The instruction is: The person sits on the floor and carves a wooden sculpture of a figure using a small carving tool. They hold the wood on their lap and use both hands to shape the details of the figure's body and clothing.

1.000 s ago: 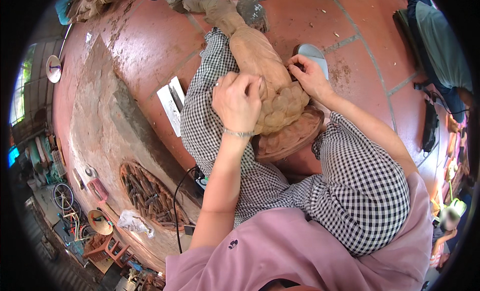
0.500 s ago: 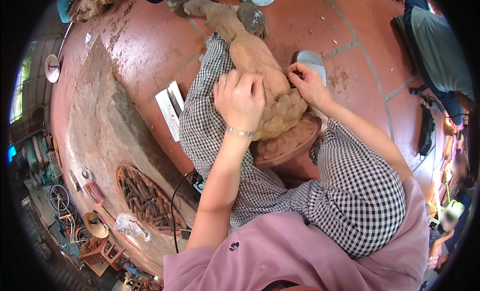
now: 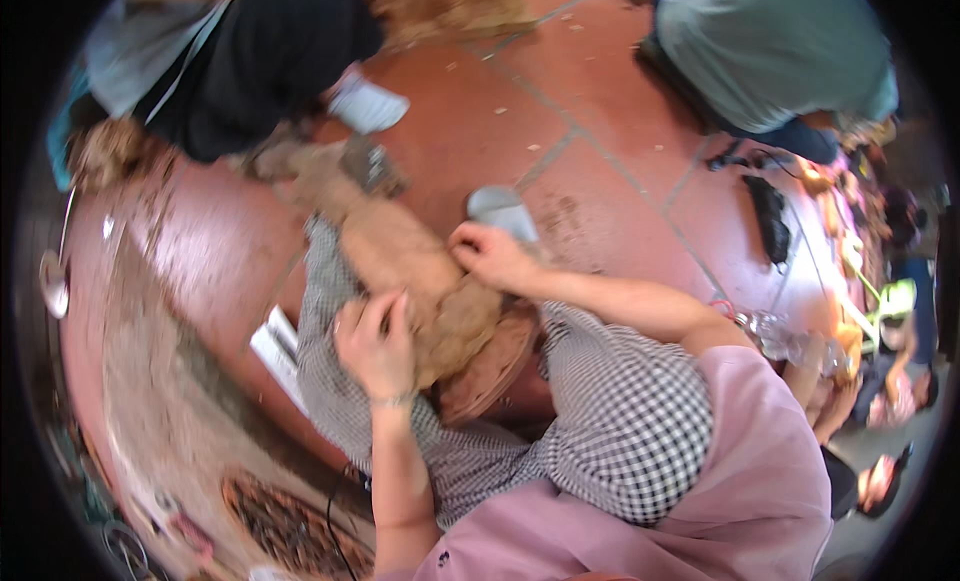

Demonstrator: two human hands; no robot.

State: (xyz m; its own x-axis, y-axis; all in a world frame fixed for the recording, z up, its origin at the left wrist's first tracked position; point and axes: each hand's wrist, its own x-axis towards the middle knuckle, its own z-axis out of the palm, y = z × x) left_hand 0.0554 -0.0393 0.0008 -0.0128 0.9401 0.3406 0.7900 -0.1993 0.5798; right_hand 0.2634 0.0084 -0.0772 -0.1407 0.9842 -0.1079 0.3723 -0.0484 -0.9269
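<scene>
A brown clay sculpture (image 3: 400,246) lies slantwise across my lap, its rounded lumpy band (image 3: 455,326) and oval base (image 3: 492,373) closest to me. My left hand (image 3: 378,346), with a bracelet at the wrist, is curled at the sculpture's left side, fingertips drawn together near the lumpy band. On the other side, my right hand (image 3: 495,259) has its thumb and fingers pinched together by the edge of the clay. Blur hides whatever either hand may hold. Checked trousers (image 3: 635,411) cover my legs under and beside the piece.
Past my right hand stands a pale grey rounded object (image 3: 500,211). White paper (image 3: 282,356) lies left of my leg, beside a long slab (image 3: 165,356) carrying a tray of dark tools (image 3: 285,526). People crouch at upper left (image 3: 270,66) and upper right (image 3: 775,56). A black bag (image 3: 765,221) rests on the red tiles.
The view has swung to the right, so everything sits lower and farther left. A person in black clothing has come into sight at upper left. Both hands stay by the sculpture, fingers curled.
</scene>
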